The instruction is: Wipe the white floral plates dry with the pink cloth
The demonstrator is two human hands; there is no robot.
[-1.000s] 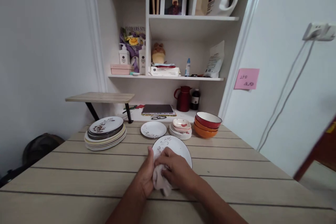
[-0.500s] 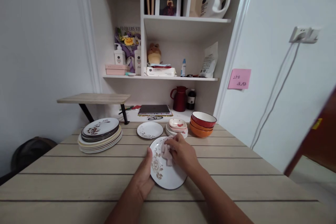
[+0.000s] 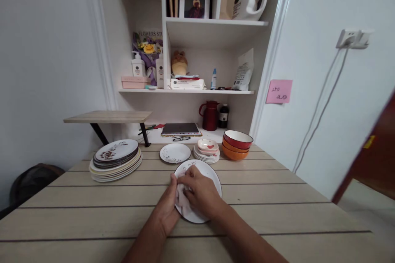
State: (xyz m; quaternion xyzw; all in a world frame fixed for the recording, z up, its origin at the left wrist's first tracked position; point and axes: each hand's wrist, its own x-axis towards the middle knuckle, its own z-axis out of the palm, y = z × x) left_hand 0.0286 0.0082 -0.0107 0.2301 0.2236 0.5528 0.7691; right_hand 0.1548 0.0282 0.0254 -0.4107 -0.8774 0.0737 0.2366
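The right hand's [image 3: 202, 193] fingers are bunched around a crumpled pale cloth [image 3: 182, 204], pressing it onto the left part of a round white plate [image 3: 207, 171] with a dark rim. The left hand [image 3: 166, 208] grips that plate by its left edge, thumb up beside the cloth; its other fingers are mostly hidden. The plate is directly in front of the person, near the middle of the tabletop [image 3: 262, 201], which is made of pale wood-look slats; whether the plate touches it is hard to tell.

Just beyond, a flower-patterned plate [image 3: 175, 153] lies flat. To its right is a stack of small white plates [image 3: 206, 157] topped with heart-decorated dishes [image 3: 207, 145], then a red bowl [image 3: 238, 139] with a white inside, nested in orange bowls [image 3: 235, 154]. Well to the left stands a tall stack of plates [image 3: 116, 160], its top one floral, near a raised wooden stand [image 3: 108, 116].

Behind these are eyeglasses [image 3: 181, 138], a closed dark laptop [image 3: 180, 128], a deep red jug [image 3: 210, 116] and a dark bottle [image 3: 223, 116]. A pink note [image 3: 279, 91] is stuck to the right.
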